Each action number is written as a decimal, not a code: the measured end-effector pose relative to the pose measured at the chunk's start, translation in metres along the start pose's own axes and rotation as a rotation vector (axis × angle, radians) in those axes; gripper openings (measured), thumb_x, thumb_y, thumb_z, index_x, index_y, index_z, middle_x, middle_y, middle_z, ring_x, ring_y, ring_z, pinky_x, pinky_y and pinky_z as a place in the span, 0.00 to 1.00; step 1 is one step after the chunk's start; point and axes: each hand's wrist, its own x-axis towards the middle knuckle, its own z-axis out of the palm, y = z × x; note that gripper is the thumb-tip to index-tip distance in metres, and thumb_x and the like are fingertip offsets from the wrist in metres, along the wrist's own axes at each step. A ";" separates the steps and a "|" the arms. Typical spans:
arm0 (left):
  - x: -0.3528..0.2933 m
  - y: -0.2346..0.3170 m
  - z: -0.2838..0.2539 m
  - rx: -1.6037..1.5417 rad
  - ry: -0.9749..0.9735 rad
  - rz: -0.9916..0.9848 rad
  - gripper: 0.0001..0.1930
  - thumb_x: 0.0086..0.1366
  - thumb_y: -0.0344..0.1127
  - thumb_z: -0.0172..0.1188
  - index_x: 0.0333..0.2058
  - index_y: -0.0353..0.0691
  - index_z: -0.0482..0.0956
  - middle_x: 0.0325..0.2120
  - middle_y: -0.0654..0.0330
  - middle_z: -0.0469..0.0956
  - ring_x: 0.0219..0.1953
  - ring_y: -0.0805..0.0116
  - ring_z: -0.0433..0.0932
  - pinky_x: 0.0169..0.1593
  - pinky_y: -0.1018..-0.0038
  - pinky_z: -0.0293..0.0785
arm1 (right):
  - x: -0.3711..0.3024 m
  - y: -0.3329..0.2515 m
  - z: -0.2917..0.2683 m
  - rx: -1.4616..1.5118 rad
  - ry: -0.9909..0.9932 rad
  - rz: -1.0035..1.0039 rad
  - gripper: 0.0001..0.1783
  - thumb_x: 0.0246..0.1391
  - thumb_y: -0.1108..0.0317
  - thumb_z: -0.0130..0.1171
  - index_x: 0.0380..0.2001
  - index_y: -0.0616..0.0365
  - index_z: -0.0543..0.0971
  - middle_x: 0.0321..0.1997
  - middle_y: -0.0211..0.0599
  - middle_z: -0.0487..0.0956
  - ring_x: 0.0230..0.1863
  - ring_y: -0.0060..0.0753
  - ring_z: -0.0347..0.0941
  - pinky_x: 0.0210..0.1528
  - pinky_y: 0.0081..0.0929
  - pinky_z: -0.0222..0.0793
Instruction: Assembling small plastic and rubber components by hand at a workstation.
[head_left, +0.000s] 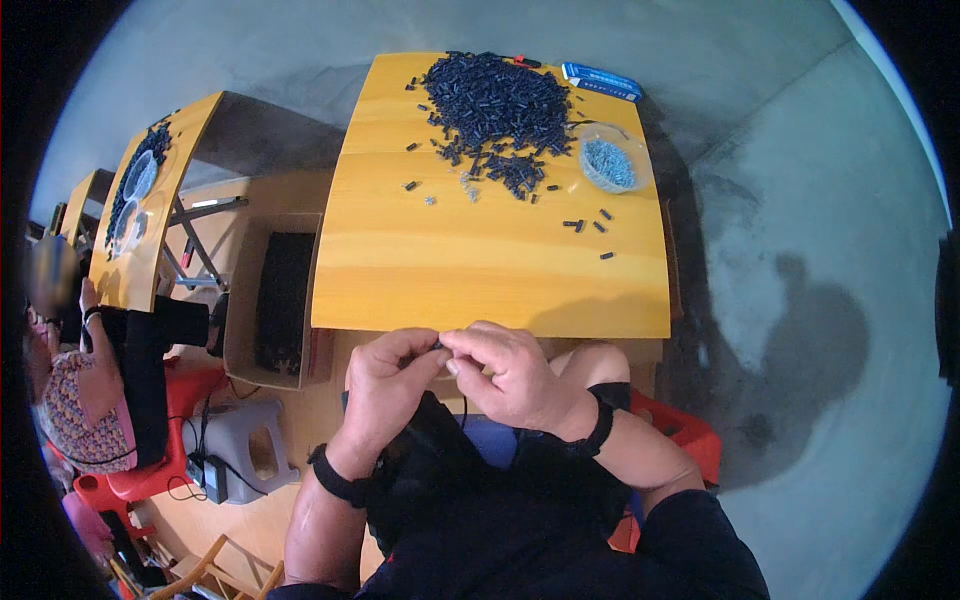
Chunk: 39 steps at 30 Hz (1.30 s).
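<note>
My left hand (390,378) and my right hand (510,372) meet just off the near edge of the yellow table (480,285). Both are closed in a pinch, thumbs against forefingers. A tiny dark piece (438,346) shows between the fingertips, mostly hidden by them. Farther off on the tabletop lies a big heap of small black cylindrical pieces (495,100), with a smaller cluster (517,175) in front of it. A clear plastic bowl (632,185) at the right holds many small silvery-blue parts, too small to name.
A blue-and-white box (600,82) lies at the far right corner. Left of the table stands an open cardboard box (245,320) holding dark contents. A grey stool (240,450) and a red stool (190,430) are at the left, where another person (90,400) sits by a second table (150,230).
</note>
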 end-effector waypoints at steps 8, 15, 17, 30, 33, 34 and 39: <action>0.004 -0.016 -0.008 -0.148 0.033 -0.029 0.08 0.58 0.25 0.64 0.37 0.30 0.82 0.29 0.62 0.81 0.32 0.79 0.76 0.36 0.82 0.73 | 0.043 0.107 -0.046 -0.281 0.209 0.358 0.05 0.53 0.73 0.56 0.32 0.64 0.77 0.23 0.43 0.77 0.23 0.32 0.74 0.29 0.27 0.69; 0.009 -0.018 -0.008 -0.126 0.023 -0.091 0.08 0.59 0.24 0.64 0.38 0.31 0.82 0.30 0.63 0.81 0.32 0.79 0.76 0.37 0.82 0.73 | 0.074 0.193 -0.090 -0.697 0.187 0.544 0.07 0.50 0.70 0.56 0.31 0.62 0.77 0.32 0.57 0.78 0.38 0.58 0.76 0.40 0.47 0.71; 0.011 -0.022 -0.006 -0.146 0.029 -0.041 0.08 0.58 0.24 0.64 0.37 0.31 0.82 0.28 0.63 0.81 0.30 0.80 0.75 0.35 0.82 0.73 | 0.076 0.198 -0.090 -0.752 0.201 0.557 0.08 0.49 0.70 0.57 0.32 0.62 0.77 0.34 0.57 0.79 0.39 0.57 0.76 0.42 0.47 0.71; 0.009 -0.030 -0.005 -0.167 0.053 -0.086 0.04 0.55 0.24 0.66 0.31 0.32 0.82 0.22 0.63 0.79 0.25 0.79 0.75 0.29 0.81 0.72 | 0.083 0.194 -0.084 -0.729 0.137 0.542 0.06 0.48 0.69 0.56 0.28 0.58 0.79 0.31 0.50 0.80 0.37 0.54 0.76 0.39 0.46 0.71; 0.009 -0.029 -0.005 -0.179 0.067 -0.108 0.04 0.55 0.24 0.65 0.31 0.31 0.82 0.22 0.63 0.79 0.25 0.78 0.75 0.29 0.81 0.72 | 0.084 0.191 -0.083 -0.762 0.107 0.556 0.07 0.48 0.69 0.56 0.30 0.59 0.79 0.32 0.50 0.80 0.38 0.53 0.76 0.40 0.43 0.72; 0.010 -0.028 -0.005 -0.178 0.061 -0.100 0.04 0.55 0.23 0.65 0.31 0.31 0.82 0.22 0.62 0.79 0.25 0.78 0.75 0.29 0.81 0.72 | 0.084 0.191 -0.084 -0.797 0.092 0.555 0.08 0.48 0.69 0.56 0.31 0.60 0.79 0.33 0.50 0.80 0.38 0.52 0.77 0.41 0.40 0.72; 0.009 -0.027 -0.005 -0.153 0.053 -0.073 0.05 0.55 0.23 0.65 0.31 0.31 0.82 0.22 0.62 0.79 0.25 0.78 0.76 0.29 0.81 0.72 | 0.082 0.191 -0.084 -0.708 0.120 0.504 0.07 0.49 0.70 0.56 0.31 0.60 0.79 0.32 0.49 0.80 0.37 0.53 0.76 0.40 0.41 0.72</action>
